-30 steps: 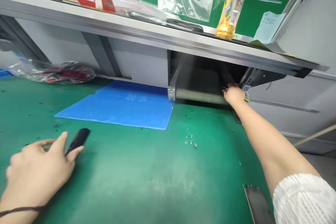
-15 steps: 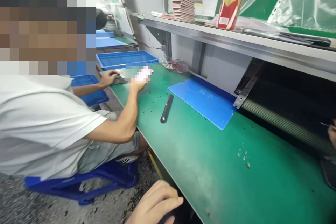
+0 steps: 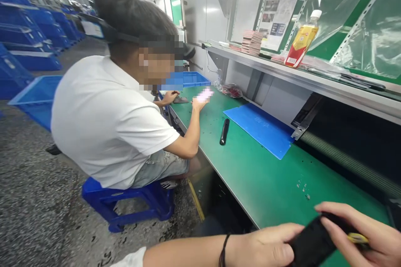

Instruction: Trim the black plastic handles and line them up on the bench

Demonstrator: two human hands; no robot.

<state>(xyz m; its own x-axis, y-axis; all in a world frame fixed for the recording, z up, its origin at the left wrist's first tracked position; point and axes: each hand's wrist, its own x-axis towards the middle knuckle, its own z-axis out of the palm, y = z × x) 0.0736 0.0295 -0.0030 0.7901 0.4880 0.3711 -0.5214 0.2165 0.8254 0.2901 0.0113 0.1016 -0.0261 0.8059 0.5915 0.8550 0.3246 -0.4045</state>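
Note:
At the lower right, my left hand grips the near-left side of a dark, flat, casing-like black piece, its thumb pressed on top. My right hand pinches the far-right side of the same piece between thumb and fingers. A thin yellow-ended tool also sticks out between the right fingers; its kind cannot be made out. Both hands are over the near edge of the green tabletop. A long, glossy black part lies farther off on that tabletop, apart from my hands.
A co-worker sits at left on a blue stool, holding a blurred-out item. A blue sheet lies on the table. Above it, a shelf bears a drink bottle and a pink stack. Blue crates stand behind.
My view has swung left, bringing more of the co-worker in. My left hand has shifted right, and my right hand now shows fully, both on the black piece.

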